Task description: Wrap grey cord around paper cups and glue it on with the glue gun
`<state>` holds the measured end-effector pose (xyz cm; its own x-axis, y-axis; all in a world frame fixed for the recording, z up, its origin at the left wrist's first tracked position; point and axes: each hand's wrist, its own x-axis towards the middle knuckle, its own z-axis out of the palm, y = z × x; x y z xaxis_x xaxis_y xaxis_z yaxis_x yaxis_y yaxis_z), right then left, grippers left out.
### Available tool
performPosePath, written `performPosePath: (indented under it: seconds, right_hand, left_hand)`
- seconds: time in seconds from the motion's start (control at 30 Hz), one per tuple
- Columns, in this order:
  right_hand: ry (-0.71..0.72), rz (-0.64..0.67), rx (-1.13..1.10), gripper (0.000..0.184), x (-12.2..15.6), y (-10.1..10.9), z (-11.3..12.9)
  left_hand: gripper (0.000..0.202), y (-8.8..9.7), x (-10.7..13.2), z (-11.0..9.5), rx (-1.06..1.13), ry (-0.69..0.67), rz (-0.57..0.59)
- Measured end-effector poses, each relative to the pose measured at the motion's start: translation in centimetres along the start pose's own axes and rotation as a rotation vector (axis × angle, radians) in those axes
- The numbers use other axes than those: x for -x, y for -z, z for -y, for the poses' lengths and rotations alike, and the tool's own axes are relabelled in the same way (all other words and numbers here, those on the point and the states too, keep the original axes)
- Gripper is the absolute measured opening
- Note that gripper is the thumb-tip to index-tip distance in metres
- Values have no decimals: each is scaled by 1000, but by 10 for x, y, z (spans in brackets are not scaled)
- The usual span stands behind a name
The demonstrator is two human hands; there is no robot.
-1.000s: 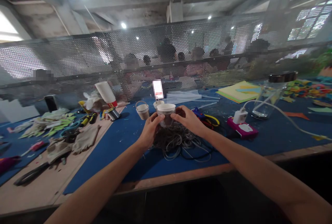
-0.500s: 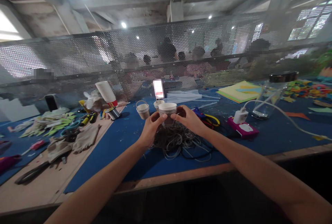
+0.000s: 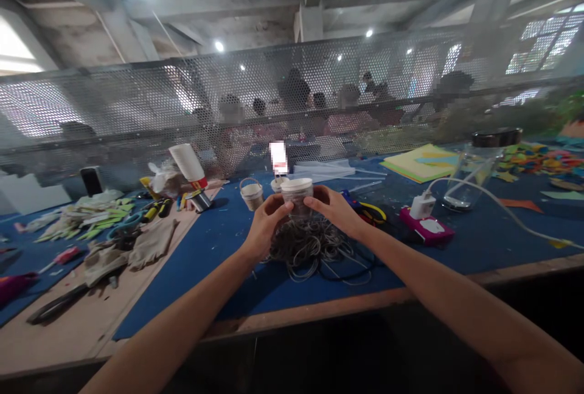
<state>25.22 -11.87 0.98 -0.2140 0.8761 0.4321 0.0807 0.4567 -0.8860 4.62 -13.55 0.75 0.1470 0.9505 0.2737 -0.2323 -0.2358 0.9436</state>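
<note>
Both my hands hold a small paper cup (image 3: 296,194) with a white rim, raised just above a tangled pile of grey wire (image 3: 314,247) on the blue mat. My left hand (image 3: 266,227) grips the cup's left side with thumb and fingers closed on it. On the cup's right side my right hand (image 3: 332,210) pinches it the same way. Two similar small cups, one with a wire handle (image 3: 251,193) and one behind (image 3: 278,183), stand just beyond.
A glue bottle (image 3: 188,166), pliers and paper scraps (image 3: 91,214) lie left. A pink charger block with a white plug (image 3: 424,224) and cable sits right, beside a clear jar (image 3: 479,166) and coloured sheets (image 3: 422,162). A perforated metal screen (image 3: 137,108) backs the bench; people sit behind it.
The cup has risen slightly and tilted a little between my hands. My arms have stayed nearly in place.
</note>
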Motion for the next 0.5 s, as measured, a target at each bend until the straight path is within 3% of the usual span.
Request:
performPosePath:
  seconds: [0.5]
  right_hand:
    - [0,151,-83,42,5,2,11]
  left_hand:
    - [33,-1,1,-6,56,24,2]
